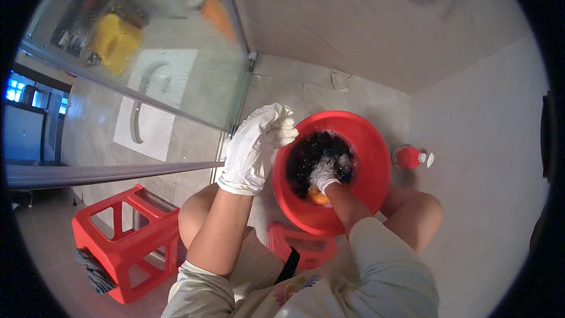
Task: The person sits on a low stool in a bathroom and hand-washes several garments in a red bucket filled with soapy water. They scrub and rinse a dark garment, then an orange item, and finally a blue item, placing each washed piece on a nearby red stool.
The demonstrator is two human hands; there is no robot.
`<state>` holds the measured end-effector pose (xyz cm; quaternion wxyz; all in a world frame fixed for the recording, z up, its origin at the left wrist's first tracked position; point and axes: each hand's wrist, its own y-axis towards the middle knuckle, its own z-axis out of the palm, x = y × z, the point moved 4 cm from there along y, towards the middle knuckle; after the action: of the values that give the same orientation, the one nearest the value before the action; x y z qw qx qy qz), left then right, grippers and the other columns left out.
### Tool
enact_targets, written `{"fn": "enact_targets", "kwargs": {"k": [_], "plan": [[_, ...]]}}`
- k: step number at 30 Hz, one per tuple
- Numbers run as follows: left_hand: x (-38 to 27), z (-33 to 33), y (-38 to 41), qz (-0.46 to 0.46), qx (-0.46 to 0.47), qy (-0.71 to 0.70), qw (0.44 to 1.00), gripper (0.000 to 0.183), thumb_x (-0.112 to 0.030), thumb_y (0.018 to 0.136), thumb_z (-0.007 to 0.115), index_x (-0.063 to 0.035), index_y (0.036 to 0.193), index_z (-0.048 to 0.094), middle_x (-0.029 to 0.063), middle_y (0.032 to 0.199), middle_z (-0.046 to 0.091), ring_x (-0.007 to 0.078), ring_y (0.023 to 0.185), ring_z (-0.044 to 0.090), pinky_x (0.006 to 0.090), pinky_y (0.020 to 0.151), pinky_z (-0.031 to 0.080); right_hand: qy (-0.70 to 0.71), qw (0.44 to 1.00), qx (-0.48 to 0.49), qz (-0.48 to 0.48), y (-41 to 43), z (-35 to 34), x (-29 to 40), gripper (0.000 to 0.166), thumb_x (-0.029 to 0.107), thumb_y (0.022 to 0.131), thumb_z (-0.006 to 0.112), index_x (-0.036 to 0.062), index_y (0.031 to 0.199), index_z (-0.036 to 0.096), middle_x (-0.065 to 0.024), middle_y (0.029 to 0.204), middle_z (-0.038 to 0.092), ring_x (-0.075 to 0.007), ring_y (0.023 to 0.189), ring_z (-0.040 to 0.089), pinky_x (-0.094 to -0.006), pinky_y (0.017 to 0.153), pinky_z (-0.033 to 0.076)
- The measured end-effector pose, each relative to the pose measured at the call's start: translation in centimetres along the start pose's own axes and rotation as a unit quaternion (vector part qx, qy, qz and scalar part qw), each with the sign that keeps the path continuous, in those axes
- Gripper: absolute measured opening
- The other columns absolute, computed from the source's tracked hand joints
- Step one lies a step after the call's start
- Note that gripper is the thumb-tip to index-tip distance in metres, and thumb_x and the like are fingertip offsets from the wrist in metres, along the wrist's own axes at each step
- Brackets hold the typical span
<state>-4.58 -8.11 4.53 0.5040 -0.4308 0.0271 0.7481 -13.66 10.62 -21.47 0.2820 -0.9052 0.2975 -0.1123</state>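
Note:
A red plastic basin (375,154) stands on the tiled floor between my knees, with dark cloth (311,150) in sudsy liquid inside it. My right hand (325,176), in a white glove, reaches down into the basin. Its fingers are hidden among the suds and cloth, so its grip cannot be seen. An orange item (318,196) lies beside that wrist. My left hand (265,137), in a loose white glove, is raised at the basin's left rim with its fingers bent; whether it holds anything cannot be told.
A red pump bottle (408,157) stands right of the basin. At the left are a red plastic stool (103,229) with a dark cloth (95,271) on it and a glass partition (212,84). Behind the glass stand a squat toilet (152,106) and a yellow plastic item (117,42).

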Motion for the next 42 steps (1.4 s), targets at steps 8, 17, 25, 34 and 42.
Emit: {"fn": "enact_targets", "kwargs": {"k": [8,17,25,34,42], "plan": [[0.3,0.8,1.0,-0.002,0.019,0.029,0.999,0.031,-0.030,0.090,0.057,-0.0016,0.102,0.060,0.0093,0.091,0.061,0.0214,0.080,0.059,0.0334,0.078,0.048,0.164,0.979,0.002,-0.122,-0.5,-1.4,-2.9,0.052,-0.006,0.068,0.065,0.0089,0.118,0.056,-0.0239,0.119,0.052,-0.0397,0.110,0.054,-0.0412,0.096,0.044],[0.6,1.0,0.6,0.005,0.049,0.095,0.994,0.025,-0.026,0.087,0.060,-0.0039,0.100,0.061,0.0081,0.085,0.061,0.0192,0.075,0.059,0.0309,0.070,0.049,0.396,0.888,-0.144,-0.185,-17.9,-27.1,-1.4,0.048,-0.006,0.074,0.067,0.0053,0.119,0.054,-0.0083,0.112,0.058,-0.0199,0.107,0.054,-0.0316,0.096,0.042],[4.2,8.6,-6.3,0.147,0.349,0.213,0.901,0.077,-0.022,0.082,0.074,-0.0057,0.143,0.030,0.0046,0.123,0.051,0.0123,0.113,0.047,0.0290,0.098,0.039,0.593,0.771,-0.172,-0.158,-21.4,-29.6,0.2,0.071,0.004,0.072,0.076,0.0054,0.134,0.042,-0.0068,0.124,0.053,-0.0172,0.114,0.051,-0.0319,0.099,0.041],[7.9,5.3,-0.4,0.109,0.177,0.244,0.947,0.036,-0.018,0.092,0.059,0.0008,0.121,0.053,0.0001,0.094,0.059,0.0084,0.086,0.053,0.0250,0.077,0.046,0.592,0.748,-0.254,-0.160,-14.5,-13.6,-1.7,0.088,0.012,0.067,0.083,0.0018,0.139,0.034,-0.0081,0.122,0.054,-0.0200,0.115,0.052,-0.0323,0.100,0.040],[2.1,2.8,0.7,0.153,0.105,0.104,0.977,0.027,-0.016,0.086,0.062,-0.0020,0.108,0.057,0.0033,0.091,0.061,0.0126,0.081,0.056,0.0273,0.074,0.048,0.805,0.571,-0.159,0.013,-17.2,-17.7,-4.9,0.030,-0.008,0.079,0.052,0.0097,0.103,0.056,-0.0090,0.112,0.056,-0.0216,0.104,0.057,-0.0374,0.089,0.050]]}}
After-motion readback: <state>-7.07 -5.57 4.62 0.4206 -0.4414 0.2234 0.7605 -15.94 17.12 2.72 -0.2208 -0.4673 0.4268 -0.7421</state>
